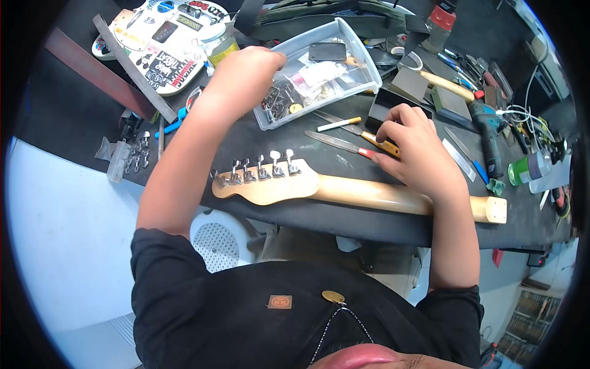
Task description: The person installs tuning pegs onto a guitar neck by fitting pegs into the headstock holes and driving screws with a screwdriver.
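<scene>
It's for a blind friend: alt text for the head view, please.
Guitar neck lying face down on a dark workbench; a person's left hand is at a clear bin of small parts, their right hand by bladed tools.

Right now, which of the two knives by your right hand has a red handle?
The knife nearer the guitar neck, its red handle by the right hand's fingers. The other knife has a yellow-orange and dark handle.
</scene>
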The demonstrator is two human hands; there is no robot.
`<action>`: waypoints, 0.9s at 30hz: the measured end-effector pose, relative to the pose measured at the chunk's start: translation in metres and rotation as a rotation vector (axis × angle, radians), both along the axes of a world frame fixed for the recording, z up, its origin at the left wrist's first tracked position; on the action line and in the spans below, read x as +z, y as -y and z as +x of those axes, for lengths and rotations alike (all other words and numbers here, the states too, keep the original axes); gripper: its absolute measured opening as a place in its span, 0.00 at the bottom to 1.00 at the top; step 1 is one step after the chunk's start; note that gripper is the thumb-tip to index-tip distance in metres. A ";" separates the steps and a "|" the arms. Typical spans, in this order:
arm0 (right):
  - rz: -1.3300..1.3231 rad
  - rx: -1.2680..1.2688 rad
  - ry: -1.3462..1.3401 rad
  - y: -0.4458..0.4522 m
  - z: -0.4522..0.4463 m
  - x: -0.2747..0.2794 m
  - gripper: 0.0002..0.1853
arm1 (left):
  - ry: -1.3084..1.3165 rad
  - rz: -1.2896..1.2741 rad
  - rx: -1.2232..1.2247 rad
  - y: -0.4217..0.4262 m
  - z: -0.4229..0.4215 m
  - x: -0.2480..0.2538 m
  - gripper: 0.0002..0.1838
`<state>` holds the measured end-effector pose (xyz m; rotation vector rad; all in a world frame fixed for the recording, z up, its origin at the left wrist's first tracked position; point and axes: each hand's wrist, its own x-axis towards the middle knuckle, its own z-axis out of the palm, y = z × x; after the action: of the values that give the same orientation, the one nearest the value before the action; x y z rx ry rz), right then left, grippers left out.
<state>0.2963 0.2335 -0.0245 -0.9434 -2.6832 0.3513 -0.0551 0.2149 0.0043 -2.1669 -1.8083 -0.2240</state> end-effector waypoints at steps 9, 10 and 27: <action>0.011 -0.035 -0.055 0.007 -0.007 0.011 0.15 | 0.277 -0.306 -0.233 0.011 -0.015 -0.010 0.10; -0.027 -0.047 -0.050 0.008 -0.007 0.012 0.16 | 0.243 -0.305 -0.247 0.013 -0.016 -0.011 0.10; -0.018 -0.025 0.033 0.014 -0.017 0.017 0.20 | 0.151 -0.186 -0.095 0.028 -0.012 -0.017 0.15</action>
<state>0.2797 0.2198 -0.0079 -0.9959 -2.6994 0.3582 -0.0673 0.1869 -0.0123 -2.4275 -1.8742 -0.2563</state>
